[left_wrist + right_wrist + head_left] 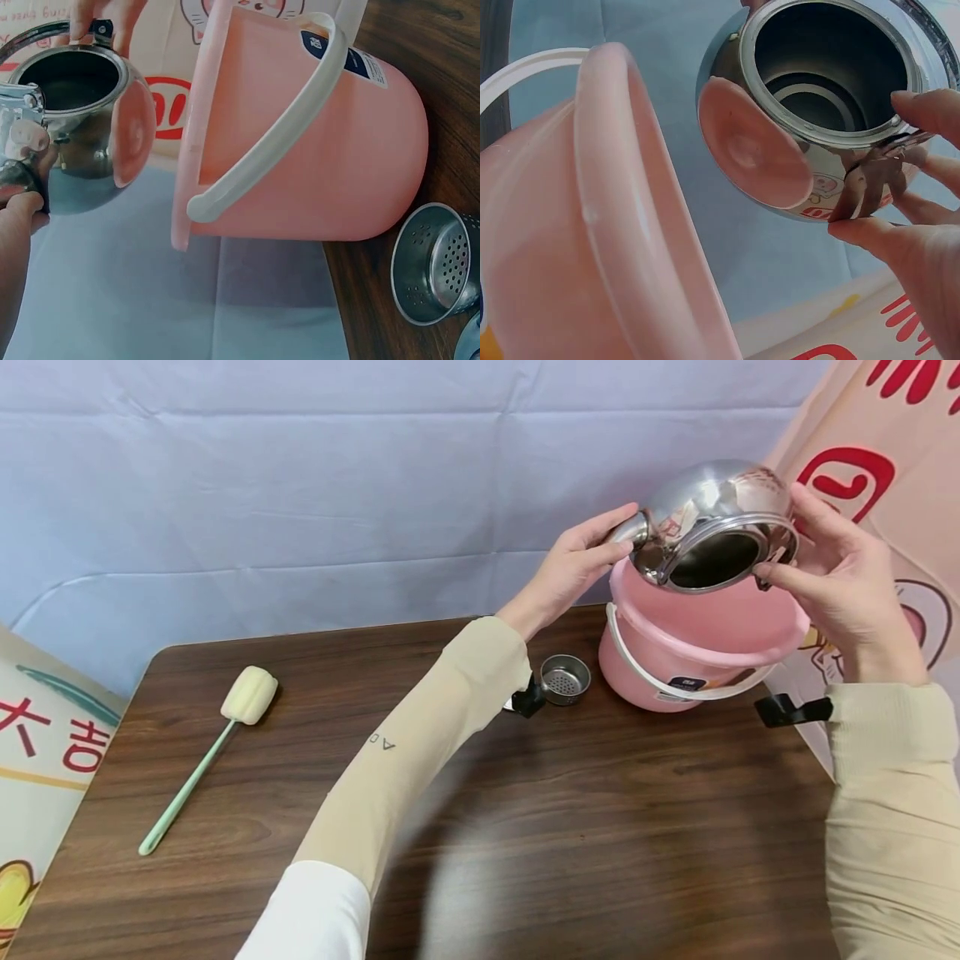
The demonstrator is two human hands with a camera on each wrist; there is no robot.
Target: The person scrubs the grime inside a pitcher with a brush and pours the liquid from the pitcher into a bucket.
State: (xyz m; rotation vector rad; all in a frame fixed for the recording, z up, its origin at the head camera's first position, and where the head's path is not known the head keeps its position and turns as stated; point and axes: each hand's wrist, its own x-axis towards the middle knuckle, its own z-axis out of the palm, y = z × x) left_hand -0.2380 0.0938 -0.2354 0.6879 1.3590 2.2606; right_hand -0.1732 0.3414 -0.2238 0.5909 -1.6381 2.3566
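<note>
A shiny stainless steel kettle (716, 489) is held above the pink bucket (652, 668), tipped so its uncovered mouth faces down toward the person. My left hand (573, 564) grips the short spout (633, 530) at the kettle's left side. On the opposite side my right hand (851, 572) holds the body, its thumb by the handle bracket near the rim. The right wrist view looks into the dark kettle interior (817, 97); no water stream shows. The bucket's white handle (274, 142) hangs down over its front.
A perforated metal strainer (566, 678) sits on the wooden table (600, 827) left of the bucket. Beside it a round metal piece (469, 343) is partly cut off. A sponge brush (250, 695) with a green handle lies at the left. A pale blue cloth (300, 510) hangs behind.
</note>
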